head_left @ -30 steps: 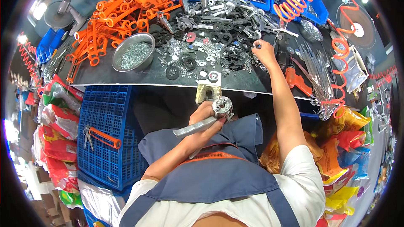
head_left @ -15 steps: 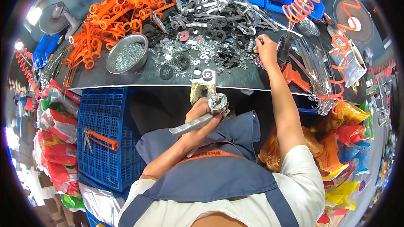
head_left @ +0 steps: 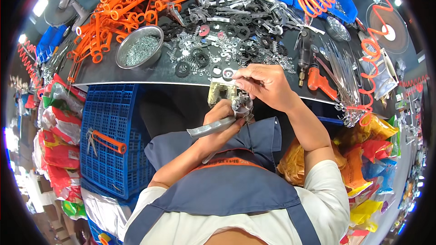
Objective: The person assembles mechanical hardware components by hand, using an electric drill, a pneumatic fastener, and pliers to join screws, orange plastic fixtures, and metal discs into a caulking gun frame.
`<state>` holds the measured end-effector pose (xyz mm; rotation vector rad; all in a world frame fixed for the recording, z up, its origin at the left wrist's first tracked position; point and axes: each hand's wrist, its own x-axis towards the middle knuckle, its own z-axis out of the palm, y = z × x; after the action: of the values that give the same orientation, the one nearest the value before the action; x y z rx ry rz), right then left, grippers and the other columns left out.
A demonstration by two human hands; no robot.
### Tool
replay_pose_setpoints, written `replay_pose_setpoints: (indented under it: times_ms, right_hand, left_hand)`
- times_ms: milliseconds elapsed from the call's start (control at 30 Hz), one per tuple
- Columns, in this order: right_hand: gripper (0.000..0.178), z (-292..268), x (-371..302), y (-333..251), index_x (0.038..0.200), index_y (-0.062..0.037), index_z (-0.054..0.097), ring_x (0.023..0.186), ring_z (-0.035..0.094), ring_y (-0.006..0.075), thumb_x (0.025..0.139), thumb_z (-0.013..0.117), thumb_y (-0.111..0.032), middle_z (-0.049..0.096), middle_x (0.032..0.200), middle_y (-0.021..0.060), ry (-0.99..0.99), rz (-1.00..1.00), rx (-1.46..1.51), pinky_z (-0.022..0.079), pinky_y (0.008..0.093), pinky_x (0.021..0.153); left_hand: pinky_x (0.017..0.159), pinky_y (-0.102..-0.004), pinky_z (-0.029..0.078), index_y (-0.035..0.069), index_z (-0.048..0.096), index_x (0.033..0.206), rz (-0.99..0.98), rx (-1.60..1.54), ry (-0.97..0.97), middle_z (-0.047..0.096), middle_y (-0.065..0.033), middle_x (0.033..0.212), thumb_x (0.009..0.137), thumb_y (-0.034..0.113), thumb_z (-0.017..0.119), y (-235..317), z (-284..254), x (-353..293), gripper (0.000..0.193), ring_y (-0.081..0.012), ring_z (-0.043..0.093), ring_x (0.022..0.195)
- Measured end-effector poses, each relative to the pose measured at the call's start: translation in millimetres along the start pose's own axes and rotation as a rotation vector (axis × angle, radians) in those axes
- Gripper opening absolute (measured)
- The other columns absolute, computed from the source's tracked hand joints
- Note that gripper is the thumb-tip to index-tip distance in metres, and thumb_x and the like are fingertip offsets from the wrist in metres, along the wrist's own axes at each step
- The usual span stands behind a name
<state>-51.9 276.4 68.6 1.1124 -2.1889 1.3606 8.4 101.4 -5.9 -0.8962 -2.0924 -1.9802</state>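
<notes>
My left hand [head_left: 221, 121] grips a grey metal handle [head_left: 206, 130] with a round metal head [head_left: 242, 105], held in front of my chest just below the bench edge. My right hand [head_left: 265, 86] hovers right above that head. Its fingertips are pinched together on a small metal part that they mostly hide. On the dark workbench [head_left: 150, 76] behind my hands lie several black washers [head_left: 202, 59] and shiny metal fittings [head_left: 240, 2].
A steel bowl of screws [head_left: 140, 51] and a heap of orange plastic handles [head_left: 122, 11] lie at the left of the bench. An orange power tool [head_left: 320, 81] and metal rods [head_left: 340, 63] lie at the right. A blue crate [head_left: 111, 140] stands below left, among coloured bags [head_left: 363, 154].
My right hand has drawn back from the pile of parts on the bench to the metal head held in my left hand. The left hand has barely moved.
</notes>
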Motion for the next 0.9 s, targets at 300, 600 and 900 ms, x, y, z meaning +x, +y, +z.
replay_pose_setpoints:
  times_ms: [300,600,900]
  right_hand:
    - [0.015,-13.7,8.5,-13.6,0.091,0.0017,0.067,0.070,0.061,0.0246,0.085,0.066,-0.012,0.061,0.082,0.0095,-0.422,0.010,-0.153,0.049,0.0311,0.063]
    - [0.032,-11.7,-46.4,-1.2,0.119,0.0011,0.058,0.081,0.053,0.0116,0.091,0.057,-0.016,0.054,0.110,0.0082,0.180,0.400,0.240,0.045,0.0241,0.069]
    - [0.021,8.5,-101.1,56.5,0.106,-0.0018,0.064,0.065,0.053,0.0089,0.086,0.061,-0.007,0.061,0.083,0.0036,0.480,0.679,-0.062,0.044,0.0221,0.060]
  left_hand:
    - [0.068,-0.0328,0.047,-0.001,0.050,0.086,-0.104,-0.053,-0.031,0.058,-0.0108,0.087,0.076,0.002,0.069,-2.9,2.0,-7.4,0.021,-0.0236,0.059,0.079]
    - [0.093,-0.0355,0.045,0.001,0.044,0.133,0.214,0.249,-0.085,0.045,-0.0221,0.135,0.080,0.003,0.065,5.6,-27.2,11.5,0.057,-0.0299,0.053,0.117]
    - [0.097,-0.0489,0.042,-0.005,0.060,0.112,0.391,0.355,0.066,0.058,-0.0271,0.116,0.082,0.001,0.058,1.8,-53.5,15.9,0.031,-0.0445,0.051,0.117]
